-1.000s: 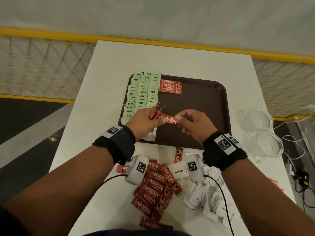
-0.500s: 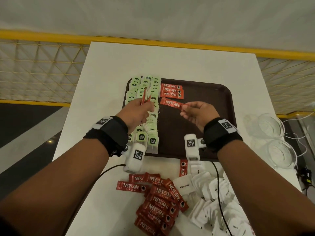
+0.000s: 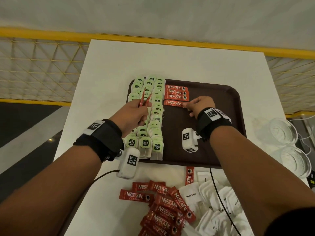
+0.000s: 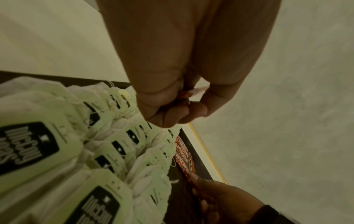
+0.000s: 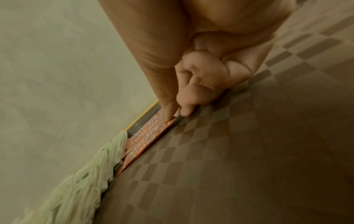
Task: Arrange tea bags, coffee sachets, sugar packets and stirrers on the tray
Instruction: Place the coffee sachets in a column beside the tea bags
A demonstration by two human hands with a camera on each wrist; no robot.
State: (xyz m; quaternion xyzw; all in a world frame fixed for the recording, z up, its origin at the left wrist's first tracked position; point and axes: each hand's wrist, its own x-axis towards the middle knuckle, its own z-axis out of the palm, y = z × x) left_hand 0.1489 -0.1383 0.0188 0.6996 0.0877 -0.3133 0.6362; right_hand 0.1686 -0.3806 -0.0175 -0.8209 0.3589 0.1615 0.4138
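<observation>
A brown tray (image 3: 221,92) carries three columns of green tea bags (image 3: 154,108) along its left side. Beside them three red coffee sachets (image 3: 176,92) lie in a row. A fourth coffee sachet (image 3: 172,103) lies flat just below them, and my right hand (image 3: 185,105) pinches its right end, thumb on top (image 5: 166,116). My left hand (image 3: 134,111) hovers over the tea bags (image 4: 76,151) and grips two more sachets (image 3: 144,98), their ends sticking up. In the left wrist view its fingers curl round them (image 4: 193,92).
On the white table near me lie a pile of red sachets (image 3: 167,210), one stray sachet (image 3: 189,174) and white sugar packets (image 3: 213,201). Two glass bowls (image 3: 283,133) stand at the right. A yellow rail and mesh run behind the table.
Both hands moved from the tray's near edge toward its far side. The right hand carried its sachet up and laid it under the three sachets; the left brought its two over the tea bags.
</observation>
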